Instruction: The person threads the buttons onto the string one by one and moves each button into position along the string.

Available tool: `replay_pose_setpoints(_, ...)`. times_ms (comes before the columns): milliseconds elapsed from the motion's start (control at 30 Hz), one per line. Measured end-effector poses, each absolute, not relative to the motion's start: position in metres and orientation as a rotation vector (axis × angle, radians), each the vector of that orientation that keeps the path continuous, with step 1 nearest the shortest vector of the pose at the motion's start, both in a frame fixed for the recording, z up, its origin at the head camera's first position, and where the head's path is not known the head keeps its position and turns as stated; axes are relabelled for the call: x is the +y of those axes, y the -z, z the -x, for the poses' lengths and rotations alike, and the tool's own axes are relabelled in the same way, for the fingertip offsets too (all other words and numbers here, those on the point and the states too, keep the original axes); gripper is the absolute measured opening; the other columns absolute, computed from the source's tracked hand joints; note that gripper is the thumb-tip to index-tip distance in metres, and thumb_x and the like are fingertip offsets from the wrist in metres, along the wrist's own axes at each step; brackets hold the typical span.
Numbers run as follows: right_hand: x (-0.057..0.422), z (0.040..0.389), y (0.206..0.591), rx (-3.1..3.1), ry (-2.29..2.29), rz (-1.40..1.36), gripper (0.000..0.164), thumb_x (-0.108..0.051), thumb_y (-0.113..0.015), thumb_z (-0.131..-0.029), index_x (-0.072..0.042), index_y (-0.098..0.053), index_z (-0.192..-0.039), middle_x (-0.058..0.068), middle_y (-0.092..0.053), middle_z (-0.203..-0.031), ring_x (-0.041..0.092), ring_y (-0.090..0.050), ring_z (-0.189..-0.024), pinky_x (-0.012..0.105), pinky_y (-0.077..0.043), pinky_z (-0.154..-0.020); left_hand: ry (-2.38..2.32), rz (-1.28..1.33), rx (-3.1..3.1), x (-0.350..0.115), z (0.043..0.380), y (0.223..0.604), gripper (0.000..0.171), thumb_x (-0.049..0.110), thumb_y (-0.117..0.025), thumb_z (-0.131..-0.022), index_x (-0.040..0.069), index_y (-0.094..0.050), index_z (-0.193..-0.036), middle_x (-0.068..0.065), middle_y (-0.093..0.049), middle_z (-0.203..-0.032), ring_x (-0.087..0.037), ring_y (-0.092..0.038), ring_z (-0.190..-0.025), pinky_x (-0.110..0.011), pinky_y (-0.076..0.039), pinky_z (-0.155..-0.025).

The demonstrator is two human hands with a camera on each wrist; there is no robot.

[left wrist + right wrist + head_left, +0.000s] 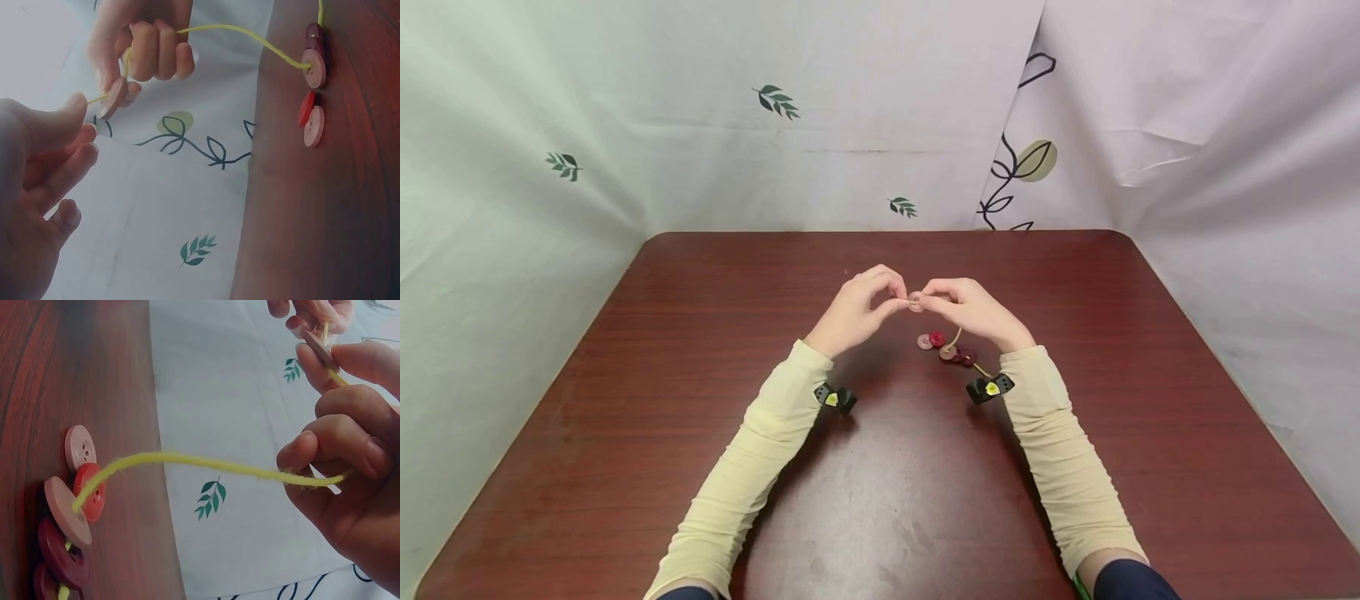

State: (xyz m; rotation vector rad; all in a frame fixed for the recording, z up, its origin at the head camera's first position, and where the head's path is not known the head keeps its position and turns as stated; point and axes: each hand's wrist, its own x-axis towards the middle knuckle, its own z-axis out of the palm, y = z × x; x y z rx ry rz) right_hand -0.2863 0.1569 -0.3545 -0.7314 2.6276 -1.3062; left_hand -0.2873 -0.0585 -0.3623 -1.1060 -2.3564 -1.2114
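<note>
a round pinkish-brown plastic-looking button (915, 302) is held up near the centre of the head frame, above a dark reddish-brown wooden table (887, 467). the right hand (973, 308) pinches it between thumb and forefinger, a narrow grip on its rim, the other fingers curled. the left hand (861, 308) pinches a short length of thin yellow cord (234, 28) with its fingertips. in the left wrist frame the button stands nearly edge-on at upper left, its long axis leaning from upper right to lower left; the cord passes through it, pointing left to the left fingertips. on the other side the cord runs into the right hand, then arcs to a threaded dusty-pink round button (65, 511) at the right wrist frame's lower left. dark maroon round buttons (62, 555) lie next to it, also on the cord. a bright red round button (95, 495) and a pale pink four-holed button (80, 449) lie just above there, touching.
</note>
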Motion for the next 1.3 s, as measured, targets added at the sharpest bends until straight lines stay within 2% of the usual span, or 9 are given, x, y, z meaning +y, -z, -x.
replay_pose_setpoints(100, 0.158, 0.286, 0.353, 2.633, 1.298, 0.714, 0.022, -0.026, -0.060, -0.096, -0.006, -0.070, -0.096, 0.001, -0.069, -0.087, 0.014, -0.056, -0.079, 0.026, -0.044, -0.072, 1.210, 1.094, -2.339, -0.060, 0.287, 0.361, 0.011, 0.011, -0.072, -0.086, 0.009, -0.061, -0.088, -0.004, -0.061, -0.092, -0.027, -0.060, -0.089, -0.035, -0.046, -0.082)
replay_pose_setpoints(267, 0.161, 0.285, 0.353, 2.614, 1.283, 0.698, 0.018, -0.027, -0.060, -0.096, -0.011, -0.070, -0.095, -0.003, -0.056, -0.070, 0.014, -0.046, -0.061, 0.026, -0.040, -0.059, 1.197, 1.082, -2.325, -0.063, 0.288, 0.359, 0.012, 0.011, -0.072, -0.085, 0.010, -0.061, -0.089, -0.003, -0.060, -0.091, -0.027, -0.059, -0.088, -0.036, -0.043, -0.080)
replay_pose_setpoints(467, 0.164, 0.285, 0.355, 2.604, 1.238, 0.727, 0.018, -0.030, -0.061, -0.095, -0.014, -0.067, -0.089, 0.001, -0.050, -0.061, 0.017, -0.051, -0.061, 0.029, -0.043, -0.067, 1.194, 1.113, -2.313, -0.064, 0.287, 0.358, 0.011, 0.014, -0.071, -0.087, 0.010, -0.061, -0.089, -0.003, -0.060, -0.091, -0.023, -0.058, -0.088, -0.030, -0.043, -0.080)
replay_pose_setpoints(600, 0.165, 0.286, 0.357, 2.656, 1.178, 0.714, 0.022, -0.030, -0.060, -0.096, -0.013, -0.066, -0.084, 0.004, -0.056, -0.064, 0.022, -0.055, -0.067, 0.031, -0.044, -0.068, 1.202, 1.120, -2.281, -0.064, 0.286, 0.355, 0.010, 0.013, -0.070, -0.088, 0.010, -0.061, -0.090, -0.002, -0.060, -0.092, -0.018, -0.057, -0.088, -0.030, -0.044, -0.082)
replay_pose_setpoints(767, 0.165, 0.289, 0.359, 2.697, 1.112, 0.700, 0.022, -0.027, -0.060, -0.096, -0.008, -0.068, -0.088, 0.012, -0.065, -0.075, 0.024, -0.055, -0.071, 0.029, -0.041, -0.067, 1.234, 1.107, -2.250, -0.067, 0.285, 0.352, 0.010, 0.009, -0.070, -0.087, 0.009, -0.061, -0.091, -0.003, -0.060, -0.093, -0.015, -0.056, -0.089, -0.031, -0.045, -0.084)
replay_pose_setpoints(967, 0.165, 0.292, 0.363, 2.720, 1.051, 0.702, 0.025, -0.027, -0.061, -0.096, -0.005, -0.068, -0.088, 0.020, -0.064, -0.080, 0.021, -0.055, -0.073, 0.029, -0.041, -0.070, 1.253, 1.078, -2.238, -0.069, 0.283, 0.349, 0.009, 0.011, -0.068, -0.089, 0.008, -0.060, -0.092, -0.004, -0.060, -0.094, -0.015, -0.056, -0.092, -0.030, -0.045, -0.087)
replay_pose_setpoints(1100, 0.167, 0.294, 0.367, 2.707, 1.017, 0.701, 0.027, -0.029, -0.061, -0.095, -0.003, -0.069, -0.090, 0.018, -0.065, -0.080, 0.020, -0.054, -0.073, 0.029, -0.040, -0.068, 1.269, 1.054, -2.211, -0.070, 0.283, 0.348, 0.009, 0.012, -0.067, -0.091, 0.009, -0.059, -0.091, -0.004, -0.060, -0.094, -0.014, -0.055, -0.091, -0.028, -0.045, -0.087)
replay_pose_setpoints(1300, 0.169, 0.296, 0.371, 2.705, 0.941, 0.721, 0.021, -0.025, -0.060, -0.095, -0.009, -0.068, -0.083, 0.012, -0.064, -0.076, 0.014, -0.054, -0.073, 0.027, -0.040, -0.070, 1.280, 1.052, -2.165, -0.070, 0.283, 0.347, 0.009, 0.013, -0.067, -0.091, 0.008, -0.059, -0.090, -0.003, -0.060, -0.092, -0.013, -0.055, -0.090, -0.026, -0.044, -0.085)
